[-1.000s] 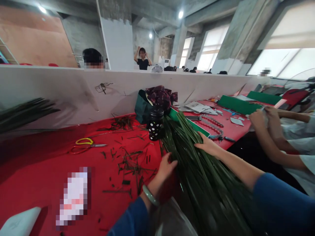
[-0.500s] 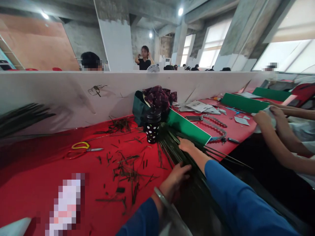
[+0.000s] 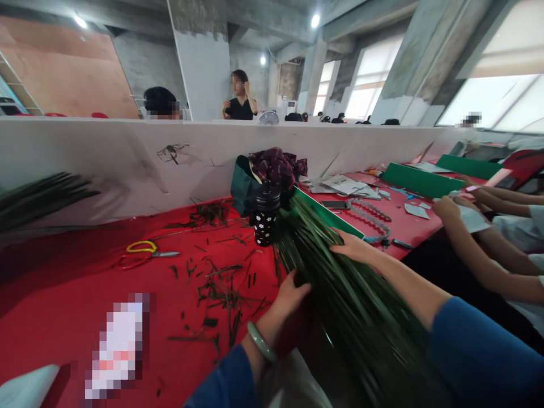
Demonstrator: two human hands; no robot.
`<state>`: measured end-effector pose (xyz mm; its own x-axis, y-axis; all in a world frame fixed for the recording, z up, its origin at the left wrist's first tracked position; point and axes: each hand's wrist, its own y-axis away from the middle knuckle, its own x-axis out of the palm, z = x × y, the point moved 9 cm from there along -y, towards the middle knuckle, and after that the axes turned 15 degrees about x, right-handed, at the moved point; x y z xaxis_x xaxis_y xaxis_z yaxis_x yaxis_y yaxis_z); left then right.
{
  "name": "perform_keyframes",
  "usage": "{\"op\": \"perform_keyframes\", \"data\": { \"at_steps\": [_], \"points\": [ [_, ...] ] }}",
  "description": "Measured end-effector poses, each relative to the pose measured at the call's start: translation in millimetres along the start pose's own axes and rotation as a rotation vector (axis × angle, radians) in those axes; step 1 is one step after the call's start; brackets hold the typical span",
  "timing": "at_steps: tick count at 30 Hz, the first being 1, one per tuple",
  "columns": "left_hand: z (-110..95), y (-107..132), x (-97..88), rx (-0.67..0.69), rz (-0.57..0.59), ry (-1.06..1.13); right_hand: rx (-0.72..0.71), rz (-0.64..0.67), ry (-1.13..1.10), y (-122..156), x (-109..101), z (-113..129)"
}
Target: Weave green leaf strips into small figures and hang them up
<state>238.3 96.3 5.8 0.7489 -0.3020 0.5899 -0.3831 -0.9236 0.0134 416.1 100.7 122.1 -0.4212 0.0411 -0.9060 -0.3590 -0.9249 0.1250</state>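
Observation:
A thick bundle of long, narrow green leaves [image 3: 344,272] slants from beside the black tumbler down over the table's front edge, its strands fanned out. On its right side, my right hand [image 3: 355,246] has its fingers closed on the outer strands, the fingertips partly hidden among them. My left hand [image 3: 291,297], with a pale green bangle [image 3: 261,343] on the wrist, is at the bundle's left edge. Thumb and forefinger there are apart and slightly bent. The black tumbler [image 3: 266,218] with white flowers stands upright at the bundle's far end.
Scissors [image 3: 151,253] with yellow and red handles lie left on the red table [image 3: 106,317] among leaf scraps [image 3: 225,294]. A dark green bag [image 3: 244,184] and a green divider [image 3: 314,207] stand behind. Another person's arms [image 3: 480,255] work at right.
The leaf bundle has spread wider, its right side lifting over the green divider. My right hand has moved right with it; my left hand has shifted slightly left and up.

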Motion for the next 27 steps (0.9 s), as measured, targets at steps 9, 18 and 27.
{"op": "perform_keyframes", "data": {
  "at_steps": [9,18,27],
  "points": [
    [-71.0,-0.7,9.6,0.189,-0.025,0.019,-0.086,0.051,0.035,101.6,27.8,31.2],
    [-67.2,1.8,-19.6,0.180,-0.178,0.129,-0.194,0.154,-0.056,75.8,66.6,67.9],
    [-51.5,7.5,-18.4,0.134,-0.136,0.147,-0.164,0.217,-0.331,42.4,62.7,98.5]
  ]
}}
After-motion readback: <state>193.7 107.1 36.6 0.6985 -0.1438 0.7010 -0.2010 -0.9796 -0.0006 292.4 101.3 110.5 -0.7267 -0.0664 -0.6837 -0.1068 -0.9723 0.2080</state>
